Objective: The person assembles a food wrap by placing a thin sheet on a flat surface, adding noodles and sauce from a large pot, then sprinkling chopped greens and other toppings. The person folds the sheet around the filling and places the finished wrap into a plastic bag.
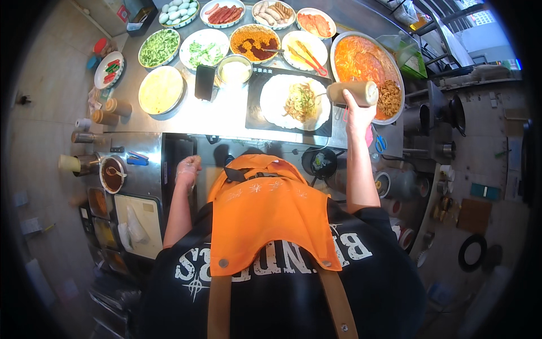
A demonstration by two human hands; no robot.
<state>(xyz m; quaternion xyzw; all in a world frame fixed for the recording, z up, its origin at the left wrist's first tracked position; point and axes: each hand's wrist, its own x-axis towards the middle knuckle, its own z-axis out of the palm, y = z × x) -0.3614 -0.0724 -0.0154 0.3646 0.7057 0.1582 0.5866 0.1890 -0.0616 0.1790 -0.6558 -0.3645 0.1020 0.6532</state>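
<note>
Right hand (358, 114): fingers clamped around a tan squeeze bottle with a pale cap (351, 93), tipped nearly level, nozzle end pointing left over the right side of the wrap. Left hand (189, 168): fingers curled in together, off the table's near edge; cannot tell whether they enclose anything. Thin white round wrap (273, 103) lies flat on a black rectangular plate (254, 114) at the near edge of the steel table (226, 122), right of its middle; surface smooth, with a loose heap of yellow-brown shreds (301, 103) at its centre. Close by: large round metal pan of orange-red sauce (402, 90) just right of the plate; clear glass bowl (234, 84) and black phone (204, 83) to its left. Blue-handled scissors (380, 144) at the near right corner. Counts: wrap, 1; pan, 1; round food dishes (164, 113) toward the far and left edges, 9; tan bottles lying at the left edge (118, 107), 2.
</note>
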